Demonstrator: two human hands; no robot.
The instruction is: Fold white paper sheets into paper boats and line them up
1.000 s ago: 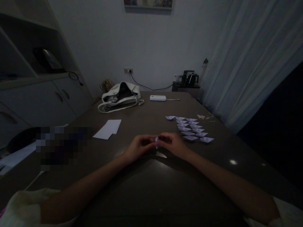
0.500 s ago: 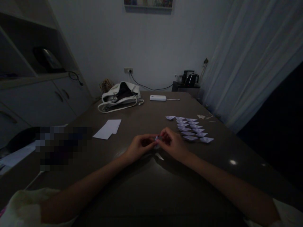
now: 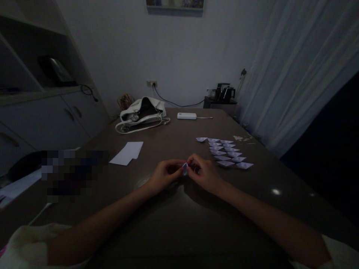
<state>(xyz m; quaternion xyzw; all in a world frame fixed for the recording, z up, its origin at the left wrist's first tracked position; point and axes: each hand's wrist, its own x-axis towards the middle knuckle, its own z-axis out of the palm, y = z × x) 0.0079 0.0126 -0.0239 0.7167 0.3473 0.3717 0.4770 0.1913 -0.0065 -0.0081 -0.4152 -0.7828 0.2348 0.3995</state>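
Observation:
A small folded piece of white paper (image 3: 185, 169) is pinched between both hands above the middle of the table. My left hand (image 3: 165, 175) grips its left side with thumb and fingers, and my right hand (image 3: 204, 172) grips its right side. Much of the paper is hidden by the fingertips; a pointed peak shows between them. To the right of my right hand, several small folded paper boats (image 3: 225, 158) stand in rows. Flat white paper sheets (image 3: 126, 153) lie to the left of my left hand.
A white handbag (image 3: 143, 114) sits at the back left of the brown table (image 3: 179, 228). A white power bank (image 3: 187, 116) with a short cable lies at the back. Paper scraps (image 3: 241, 138) lie near the right edge. A blurred-out patch (image 3: 74, 172) covers things at the left.
My right hand's fingers have closed in on the paper, and more of its pointed peak shows. The white strip seen below the hands no longer shows.

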